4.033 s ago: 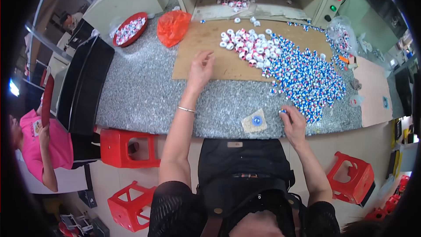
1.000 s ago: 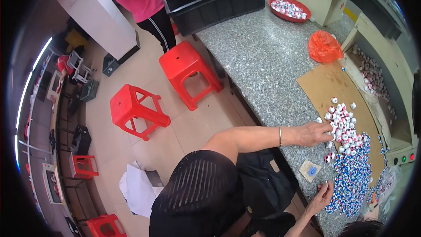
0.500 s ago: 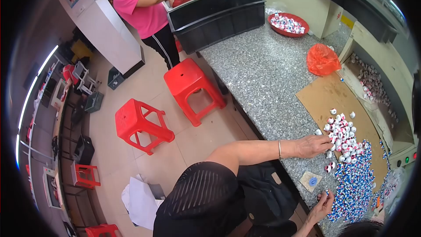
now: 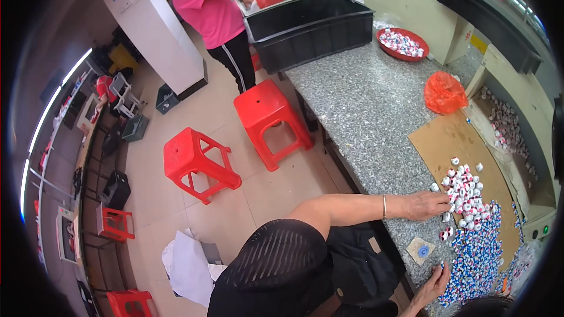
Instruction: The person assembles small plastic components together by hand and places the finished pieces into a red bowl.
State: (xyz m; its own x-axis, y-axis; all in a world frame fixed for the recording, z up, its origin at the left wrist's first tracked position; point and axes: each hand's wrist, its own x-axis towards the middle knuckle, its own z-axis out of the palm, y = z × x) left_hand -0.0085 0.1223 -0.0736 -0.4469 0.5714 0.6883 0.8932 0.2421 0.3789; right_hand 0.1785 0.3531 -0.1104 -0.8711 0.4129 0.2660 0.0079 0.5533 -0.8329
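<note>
My left hand (image 4: 426, 205), with a bracelet at the wrist, is at the near edge of a pile of small white rounded pieces (image 4: 467, 194) with pink and dark marks. Its fingers are bent and closed at the tips; what they grip is hidden. Lower down, my right hand (image 4: 435, 285) is beside a spread of tiny blue-and-white pieces (image 4: 476, 252). Its thumb and fingers pinch together around a tiny piece too small to make out clearly. Between the hands lies a square pad (image 4: 420, 250) with a blue round spot. Two dark-marked white pieces (image 4: 446, 233) sit near it.
Brown cardboard (image 4: 437, 138) covers part of the speckled table (image 4: 346, 100). An orange-red bag (image 4: 445, 93), a red bowl of pieces (image 4: 403, 45) and a black crate (image 4: 311, 32) stand farther along. Red stools (image 4: 270, 108) are on the floor. A co-worker in pink (image 4: 208, 12) stands beyond.
The whole view has shifted slightly. My left hand stays at the white pile and my right hand by the tiny pieces, both with small finger movements. The co-worker's arms have moved a little.
</note>
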